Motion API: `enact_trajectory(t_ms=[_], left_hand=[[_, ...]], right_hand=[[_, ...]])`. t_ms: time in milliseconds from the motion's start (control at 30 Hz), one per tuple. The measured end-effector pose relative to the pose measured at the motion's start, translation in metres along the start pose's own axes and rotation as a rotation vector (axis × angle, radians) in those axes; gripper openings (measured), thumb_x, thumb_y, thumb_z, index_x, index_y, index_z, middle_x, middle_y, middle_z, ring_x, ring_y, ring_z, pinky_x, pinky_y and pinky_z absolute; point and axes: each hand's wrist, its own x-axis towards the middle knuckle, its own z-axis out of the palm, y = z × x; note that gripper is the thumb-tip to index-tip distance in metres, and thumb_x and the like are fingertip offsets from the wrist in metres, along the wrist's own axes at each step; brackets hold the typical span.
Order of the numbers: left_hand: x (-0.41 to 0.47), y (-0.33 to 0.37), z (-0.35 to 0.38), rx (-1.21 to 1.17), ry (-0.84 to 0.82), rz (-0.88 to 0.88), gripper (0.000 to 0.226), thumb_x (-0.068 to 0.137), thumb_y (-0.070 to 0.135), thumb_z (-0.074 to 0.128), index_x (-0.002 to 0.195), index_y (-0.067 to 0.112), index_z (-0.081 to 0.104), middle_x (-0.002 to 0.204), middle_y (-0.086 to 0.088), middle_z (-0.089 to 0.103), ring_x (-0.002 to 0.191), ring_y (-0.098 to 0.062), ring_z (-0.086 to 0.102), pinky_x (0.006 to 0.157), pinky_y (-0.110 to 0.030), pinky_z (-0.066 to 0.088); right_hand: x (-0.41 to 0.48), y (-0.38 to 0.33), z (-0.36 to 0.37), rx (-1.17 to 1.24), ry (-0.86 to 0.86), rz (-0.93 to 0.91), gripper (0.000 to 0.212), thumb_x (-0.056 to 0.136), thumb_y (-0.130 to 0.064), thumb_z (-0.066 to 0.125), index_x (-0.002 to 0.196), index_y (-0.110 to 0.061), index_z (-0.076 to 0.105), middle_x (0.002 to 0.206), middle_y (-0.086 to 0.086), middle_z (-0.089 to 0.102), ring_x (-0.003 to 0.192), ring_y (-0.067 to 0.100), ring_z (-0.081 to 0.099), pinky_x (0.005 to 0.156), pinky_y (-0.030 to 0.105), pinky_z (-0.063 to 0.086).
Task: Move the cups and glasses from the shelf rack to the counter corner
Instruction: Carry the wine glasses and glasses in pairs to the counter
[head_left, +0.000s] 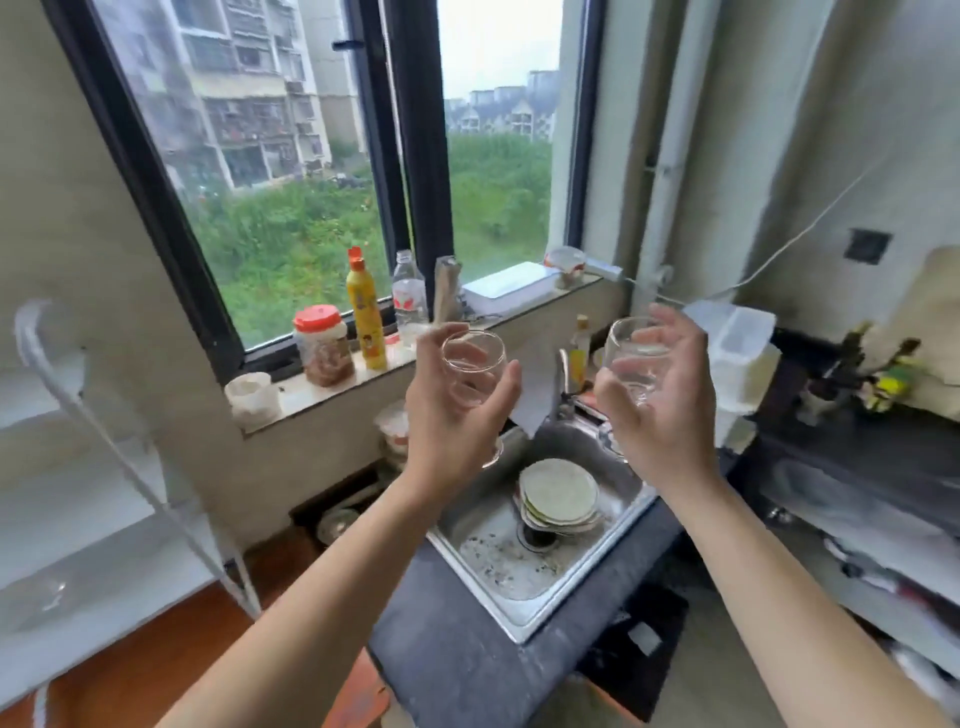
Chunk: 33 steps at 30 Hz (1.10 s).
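My left hand (457, 415) grips a clear stemmed glass (474, 364), its bowl showing above my fingers and its foot peeking out below my palm. A second clear glass (635, 358) is held in my right hand (670, 410). Both glasses are upright, raised above the steel sink (467, 540). The white shelf rack (83, 467) stands at the far left, with a faint clear glass (47, 592) on a lower shelf. The dark counter (457, 639) runs in front of the sink and on to the right.
A stack of plates (558, 493) lies in the sink. The windowsill holds a red-lidded jar (323, 345), a yellow bottle (366, 312), a clear bottle (409, 291) and a white box (509, 288). White containers (737, 353) stand right of the tap (563, 379).
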Motion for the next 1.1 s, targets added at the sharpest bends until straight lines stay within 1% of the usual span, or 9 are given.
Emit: enact_trajectory(t_ms=[100, 133, 233, 367, 467, 600, 767, 900, 1100], left_hand=[[-0.016, 0.029, 0.082, -0.060, -0.080, -0.009, 0.048, 0.081, 0.043, 0.078, 0.117, 0.029, 0.049, 0.097, 0.005, 0.065, 0.076, -0.013, 0.067, 0.065, -0.025, 0.053], [-0.023, 0.039, 0.111, -0.080, -0.093, -0.012, 0.047, 0.080, 0.043, 0.078, 0.116, 0.031, 0.049, 0.096, 0.008, 0.065, 0.076, -0.012, 0.067, 0.065, -0.025, 0.053], [-0.051, 0.068, 0.202, -0.158, -0.160, -0.050, 0.048, 0.078, 0.041, 0.079, 0.115, 0.031, 0.050, 0.095, 0.013, 0.065, 0.076, -0.011, 0.067, 0.066, -0.026, 0.055], [-0.095, 0.104, 0.314, -0.261, -0.287, -0.099, 0.048, 0.077, 0.040, 0.080, 0.114, 0.031, 0.050, 0.094, 0.009, 0.065, 0.075, -0.010, 0.066, 0.068, -0.029, 0.056], [-0.125, 0.123, 0.380, -0.340, -0.406, -0.118, 0.044, 0.082, 0.029, 0.079, 0.114, 0.029, 0.049, 0.093, 0.017, 0.064, 0.074, -0.004, 0.064, 0.068, -0.022, 0.054], [-0.145, 0.144, 0.460, -0.362, -0.497, -0.128, 0.047, 0.079, 0.039, 0.078, 0.114, 0.032, 0.048, 0.094, 0.013, 0.065, 0.077, -0.014, 0.068, 0.074, -0.035, 0.056], [-0.168, 0.157, 0.570, -0.363, -0.607, -0.077, 0.054, 0.078, 0.050, 0.077, 0.119, 0.029, 0.048, 0.097, 0.012, 0.066, 0.084, -0.017, 0.071, 0.079, -0.042, 0.059], [-0.189, 0.163, 0.680, -0.445, -0.722, -0.088, 0.056, 0.079, 0.046, 0.077, 0.122, 0.027, 0.047, 0.099, 0.009, 0.066, 0.087, -0.019, 0.071, 0.080, -0.048, 0.058], [-0.208, 0.201, 0.856, -0.561, -0.883, -0.128, 0.052, 0.079, 0.041, 0.078, 0.119, 0.028, 0.048, 0.098, 0.012, 0.067, 0.091, -0.006, 0.068, 0.079, -0.018, 0.051]], right_hand=[[0.000, 0.031, -0.087, -0.048, 0.081, 0.001, 0.069, 0.078, -0.038, 0.066, 0.140, -0.023, 0.040, 0.118, -0.008, 0.053, 0.089, -0.002, 0.066, 0.078, 0.013, 0.050], [-0.001, 0.042, -0.118, -0.067, 0.104, 0.011, 0.070, 0.077, -0.040, 0.067, 0.140, -0.024, 0.040, 0.119, -0.005, 0.054, 0.091, -0.001, 0.067, 0.078, 0.011, 0.048], [-0.009, 0.072, -0.212, -0.124, 0.158, 0.055, 0.073, 0.075, -0.043, 0.069, 0.141, -0.034, 0.039, 0.124, -0.001, 0.056, 0.093, 0.009, 0.069, 0.080, 0.023, 0.053], [-0.023, 0.108, -0.330, -0.203, 0.230, 0.110, 0.077, 0.073, -0.039, 0.069, 0.144, -0.025, 0.040, 0.117, -0.010, 0.055, 0.087, 0.004, 0.069, 0.076, 0.009, 0.048], [-0.026, 0.125, -0.402, -0.257, 0.316, 0.173, 0.081, 0.071, -0.039, 0.067, 0.146, -0.022, 0.040, 0.118, -0.006, 0.058, 0.086, 0.004, 0.069, 0.079, 0.013, 0.049], [-0.028, 0.151, -0.480, -0.348, 0.390, 0.204, 0.080, 0.071, -0.041, 0.066, 0.145, -0.023, 0.042, 0.119, -0.006, 0.058, 0.086, 0.002, 0.068, 0.080, 0.011, 0.048], [-0.037, 0.200, -0.563, -0.417, 0.507, 0.292, 0.079, 0.071, -0.037, 0.067, 0.145, -0.024, 0.044, 0.119, -0.005, 0.057, 0.089, 0.008, 0.069, 0.083, 0.031, 0.055], [-0.033, 0.251, -0.638, -0.530, 0.547, 0.342, 0.077, 0.072, -0.039, 0.068, 0.144, -0.027, 0.044, 0.119, -0.010, 0.057, 0.088, 0.004, 0.069, 0.080, 0.023, 0.052], [0.001, 0.313, -0.767, -0.676, 0.645, 0.437, 0.074, 0.073, -0.037, 0.069, 0.142, -0.029, 0.043, 0.120, -0.022, 0.055, 0.092, 0.006, 0.069, 0.083, 0.034, 0.056]])
